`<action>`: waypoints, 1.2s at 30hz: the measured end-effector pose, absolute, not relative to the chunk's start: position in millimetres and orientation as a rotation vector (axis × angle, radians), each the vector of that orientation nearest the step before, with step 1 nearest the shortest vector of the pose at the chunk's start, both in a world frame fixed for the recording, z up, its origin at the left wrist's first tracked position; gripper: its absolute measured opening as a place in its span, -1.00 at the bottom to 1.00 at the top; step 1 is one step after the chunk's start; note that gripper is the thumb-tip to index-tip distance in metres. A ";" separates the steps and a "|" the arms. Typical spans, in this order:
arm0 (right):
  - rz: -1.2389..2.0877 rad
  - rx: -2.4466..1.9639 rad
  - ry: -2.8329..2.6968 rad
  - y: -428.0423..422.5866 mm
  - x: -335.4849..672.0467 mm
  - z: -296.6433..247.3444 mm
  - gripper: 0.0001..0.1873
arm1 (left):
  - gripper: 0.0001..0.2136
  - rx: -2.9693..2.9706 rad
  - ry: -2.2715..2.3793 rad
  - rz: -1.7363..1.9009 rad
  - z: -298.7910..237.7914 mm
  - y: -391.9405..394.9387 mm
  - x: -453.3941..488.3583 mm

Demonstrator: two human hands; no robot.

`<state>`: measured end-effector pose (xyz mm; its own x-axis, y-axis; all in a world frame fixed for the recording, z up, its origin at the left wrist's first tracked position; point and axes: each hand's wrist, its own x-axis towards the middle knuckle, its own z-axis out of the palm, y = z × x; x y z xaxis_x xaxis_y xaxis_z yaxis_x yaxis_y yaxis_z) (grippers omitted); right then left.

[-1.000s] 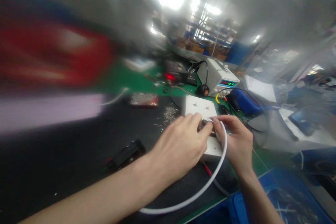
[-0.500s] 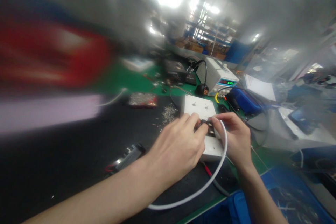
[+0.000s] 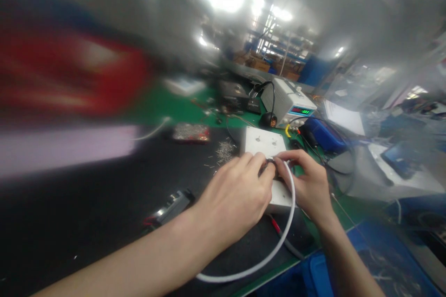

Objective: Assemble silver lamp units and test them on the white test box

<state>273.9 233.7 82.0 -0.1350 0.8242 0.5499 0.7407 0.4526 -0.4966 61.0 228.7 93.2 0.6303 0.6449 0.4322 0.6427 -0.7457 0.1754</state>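
Observation:
My left hand (image 3: 237, 195) and my right hand (image 3: 308, 183) meet over a white box fixture (image 3: 261, 143) on the black mat. Both pinch a small dark part (image 3: 271, 163) between their fingertips, right above the fixture. A white tube (image 3: 275, 250) arcs from that part, past my right hand, down toward the front edge of the mat. What the dark part is stays too small and blurred to name.
A pile of small metal pins (image 3: 225, 151) lies left of the fixture, with a red-tinted bag (image 3: 191, 132) beyond. A black battery holder (image 3: 170, 206) sits near my left forearm. A power supply with green digits (image 3: 291, 100) and a blue box (image 3: 325, 134) stand behind. Blue bin (image 3: 365, 264) at right.
Both hands shifted slightly up and left over the fixture, staying pinched on the small part. The white tube's loop has drawn in closer to my right hand.

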 end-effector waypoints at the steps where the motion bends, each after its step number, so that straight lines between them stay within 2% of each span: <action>1: 0.141 -1.315 -1.877 233.8 273.2 81.0 -0.95 | -0.72 2.859 1.136 0.764 93.1 227.7 60.7; 8: 0.393 -1.288 -1.760 238.7 266.4 81.9 -0.92 | -0.76 2.797 1.167 0.759 94.3 227.7 56.8; 17: 0.495 -1.341 -1.794 238.3 266.9 91.3 -0.83 | -0.75 2.805 1.126 0.725 94.6 228.4 53.8; 36: 0.343 -1.319 -2.016 243.8 268.7 98.2 -0.90 | -0.72 2.870 1.143 0.665 103.0 226.0 49.5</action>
<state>268.7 243.8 98.2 -0.2430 0.8818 0.4042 0.6983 0.4482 -0.5581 49.5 226.0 103.0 0.6498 0.6529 0.3891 0.6607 -0.7383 0.1355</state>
